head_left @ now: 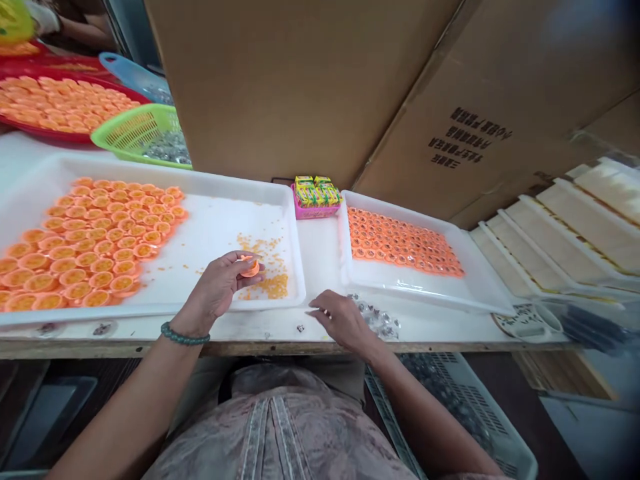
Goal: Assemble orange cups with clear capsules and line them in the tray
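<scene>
A small orange cup (251,269) is pinched between the thumb and fingers of my left hand (219,283), above the right part of a white tray (301,273). Yellow pellets (274,285) lie scattered on that tray beneath it. Many orange cups with yellow contents (83,248) fill the tray's left side. My right hand (345,323) is over the table near its front edge, thumb and fingers closed together; what they hold, if anything, is too small to make out. Beside it lies a pile of small clear pieces (384,323), and one small dark-and-clear piece (301,328) sits apart.
A second white tray (400,283) at right holds rows of orange pieces (400,240). Between the trays stands a pink basket (317,212) of yellow-green packets. Cardboard (300,87) rises behind; stacked white trays (565,233) stand right. A green basket (135,127) and another person's arm (85,30) are upper left.
</scene>
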The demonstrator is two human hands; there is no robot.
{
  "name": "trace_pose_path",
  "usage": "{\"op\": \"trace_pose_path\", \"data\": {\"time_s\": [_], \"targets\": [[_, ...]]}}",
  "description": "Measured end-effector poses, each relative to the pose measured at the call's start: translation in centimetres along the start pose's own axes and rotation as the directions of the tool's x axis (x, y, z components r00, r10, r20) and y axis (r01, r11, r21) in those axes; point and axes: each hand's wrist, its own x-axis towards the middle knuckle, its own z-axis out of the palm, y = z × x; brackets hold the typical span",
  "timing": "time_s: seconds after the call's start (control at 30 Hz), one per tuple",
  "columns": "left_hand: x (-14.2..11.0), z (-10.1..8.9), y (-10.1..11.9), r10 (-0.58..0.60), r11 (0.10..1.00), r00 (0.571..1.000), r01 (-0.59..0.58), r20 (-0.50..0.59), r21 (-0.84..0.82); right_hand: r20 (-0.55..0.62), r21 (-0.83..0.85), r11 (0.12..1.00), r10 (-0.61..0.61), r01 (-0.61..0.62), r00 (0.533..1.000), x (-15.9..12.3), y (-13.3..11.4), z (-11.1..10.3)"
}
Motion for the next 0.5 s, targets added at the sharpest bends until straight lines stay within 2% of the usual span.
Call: {"op": "trace_pose_path", "data": {"time_s": [0.1,0.23,0.43,0.5], "targets": [[-0.1,0.2,0.1,-0.011,1.0,1.0,0.011,-0.01,0.008,0.135,0.025,1.0,0.008,-0.011,0.991,-1.1,-0.1,1.9],[-0.2,0.3,0.2,-0.002,1.0,1.0,0.002,-0.019,0.005,0.204,-0.03,0.999,0.036,-0.031,0.978,-1.3,-0.2,3.4],[0.0,0.1,-0.1,0.016,1.0,1.0,-0.016,-0.009,-0.001,0.237,-0.128,0.99,-0.02,0.052,0.971,-1.5,-0.2,2.8],[0.0,0.1,-0.1,0.014,1.0,1.0,-0.014,-0.009,0.003,0.234,-0.128,0.991,-0.008,0.039,0.972,-1.3,-0.3,2.5]]}}
